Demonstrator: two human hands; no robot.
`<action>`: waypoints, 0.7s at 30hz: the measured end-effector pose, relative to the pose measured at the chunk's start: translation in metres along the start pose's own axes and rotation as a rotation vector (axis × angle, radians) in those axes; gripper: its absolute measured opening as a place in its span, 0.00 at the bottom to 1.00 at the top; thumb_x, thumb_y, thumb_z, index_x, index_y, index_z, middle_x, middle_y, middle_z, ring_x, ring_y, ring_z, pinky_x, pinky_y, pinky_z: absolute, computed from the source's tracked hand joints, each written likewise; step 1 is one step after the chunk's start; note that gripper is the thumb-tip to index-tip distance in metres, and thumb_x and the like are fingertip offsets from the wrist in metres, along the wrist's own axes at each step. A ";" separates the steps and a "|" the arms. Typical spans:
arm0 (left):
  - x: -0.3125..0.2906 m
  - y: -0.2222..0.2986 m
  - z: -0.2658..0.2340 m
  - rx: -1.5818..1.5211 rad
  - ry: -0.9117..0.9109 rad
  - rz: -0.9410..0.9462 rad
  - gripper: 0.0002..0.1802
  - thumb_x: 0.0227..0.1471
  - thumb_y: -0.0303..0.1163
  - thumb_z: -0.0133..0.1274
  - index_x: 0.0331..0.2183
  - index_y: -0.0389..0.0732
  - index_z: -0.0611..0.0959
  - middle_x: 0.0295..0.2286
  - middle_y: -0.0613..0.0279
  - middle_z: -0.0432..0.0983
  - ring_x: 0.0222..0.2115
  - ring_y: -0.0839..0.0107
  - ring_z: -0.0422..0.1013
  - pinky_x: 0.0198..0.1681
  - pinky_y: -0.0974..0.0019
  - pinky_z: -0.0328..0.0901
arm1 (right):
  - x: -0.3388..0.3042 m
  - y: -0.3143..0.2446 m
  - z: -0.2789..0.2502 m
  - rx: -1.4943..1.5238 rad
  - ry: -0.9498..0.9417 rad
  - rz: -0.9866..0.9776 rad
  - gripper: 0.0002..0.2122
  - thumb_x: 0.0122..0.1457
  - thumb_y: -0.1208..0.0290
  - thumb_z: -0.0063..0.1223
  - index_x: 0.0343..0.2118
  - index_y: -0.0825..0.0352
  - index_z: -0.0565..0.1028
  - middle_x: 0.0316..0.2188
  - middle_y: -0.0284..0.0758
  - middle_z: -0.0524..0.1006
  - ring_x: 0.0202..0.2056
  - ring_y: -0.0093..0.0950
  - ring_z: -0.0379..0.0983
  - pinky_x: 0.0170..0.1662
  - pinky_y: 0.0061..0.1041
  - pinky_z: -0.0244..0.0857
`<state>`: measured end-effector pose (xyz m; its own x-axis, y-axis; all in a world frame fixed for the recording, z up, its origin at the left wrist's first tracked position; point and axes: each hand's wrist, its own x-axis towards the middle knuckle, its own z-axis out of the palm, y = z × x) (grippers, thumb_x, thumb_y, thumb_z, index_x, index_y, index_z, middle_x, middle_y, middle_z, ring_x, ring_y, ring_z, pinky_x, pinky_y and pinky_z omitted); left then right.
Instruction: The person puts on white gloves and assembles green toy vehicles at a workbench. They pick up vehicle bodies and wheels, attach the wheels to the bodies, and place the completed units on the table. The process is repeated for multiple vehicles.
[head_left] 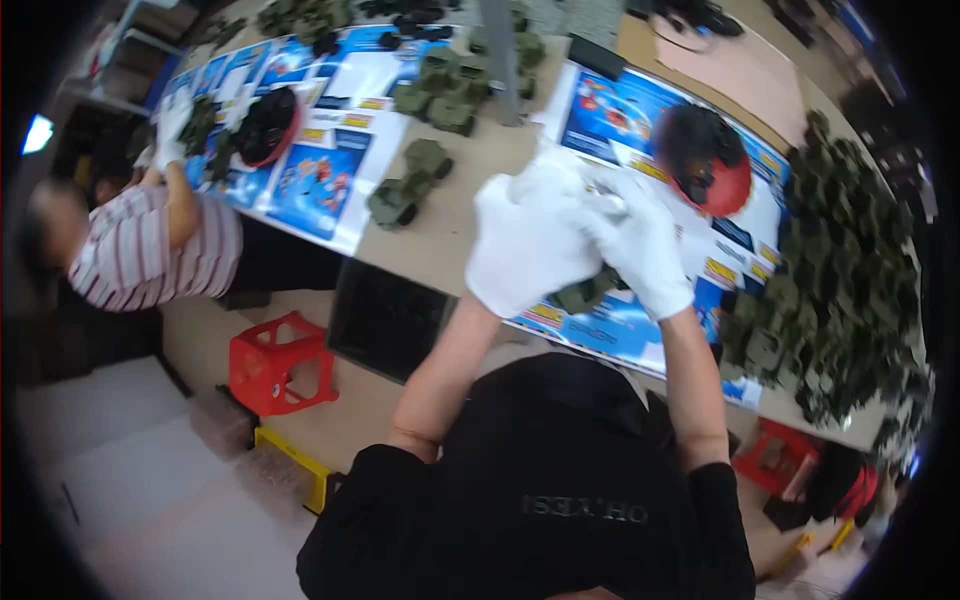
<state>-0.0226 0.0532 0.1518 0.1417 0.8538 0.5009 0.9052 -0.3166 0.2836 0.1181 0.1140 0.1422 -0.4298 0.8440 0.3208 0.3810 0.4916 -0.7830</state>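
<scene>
While left hand (525,245) and right hand (645,245), both white-gloved, meet over printed sheets (610,110), fingers bend together; cannot tell from here what either grasps. One green part (583,293) shows just below them, held or lying, cannot tell. Two red bowls: near bowl (735,190) beyond right hand, far bowl (290,140) by one co-worker (165,245). Two red stools (262,375), one each side. Green heap (820,270) at right, too many to count.

One fisheye view looks steeply down from the person's head, near the white-gloved fingers (638,200), facing forward across the flat tan surface (440,225), the black-shirted torso (565,450) lowermost.
</scene>
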 end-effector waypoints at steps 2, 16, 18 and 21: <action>-0.006 -0.007 0.001 0.142 -0.124 -0.057 0.12 0.40 0.41 0.53 0.31 0.51 0.80 0.33 0.68 0.73 0.39 0.68 0.69 0.37 0.54 0.58 | 0.001 0.012 0.009 0.315 -0.038 0.298 0.06 0.55 0.75 0.56 0.34 0.70 0.80 0.30 0.30 0.79 0.30 0.20 0.72 0.39 0.19 0.66; -0.034 -0.035 -0.015 0.253 -0.147 -0.065 0.18 0.44 0.41 0.50 0.41 0.55 0.80 0.49 0.75 0.70 0.52 0.77 0.64 0.41 0.43 0.57 | -0.001 0.050 0.074 0.672 -0.223 0.505 0.08 0.60 0.72 0.52 0.38 0.70 0.78 0.28 0.28 0.76 0.27 0.16 0.69 0.31 0.16 0.62; -0.032 -0.038 -0.015 0.264 -0.135 -0.076 0.20 0.44 0.42 0.50 0.42 0.54 0.79 0.50 0.73 0.69 0.52 0.76 0.64 0.42 0.44 0.57 | 0.001 0.059 0.078 0.797 -0.188 0.566 0.11 0.61 0.70 0.49 0.42 0.70 0.76 0.32 0.31 0.76 0.29 0.18 0.70 0.32 0.18 0.64; -0.027 -0.047 -0.019 0.346 -0.105 -0.149 0.21 0.46 0.42 0.50 0.45 0.53 0.78 0.52 0.71 0.68 0.52 0.74 0.64 0.46 0.47 0.57 | 0.006 0.069 0.089 1.066 -0.102 0.788 0.14 0.63 0.67 0.45 0.47 0.71 0.72 0.38 0.34 0.75 0.33 0.23 0.71 0.34 0.23 0.66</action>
<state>-0.0769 0.0374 0.1406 0.0226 0.9234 0.3833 0.9980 -0.0432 0.0453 0.0694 0.1341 0.0424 -0.4684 0.7813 -0.4125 -0.2487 -0.5647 -0.7869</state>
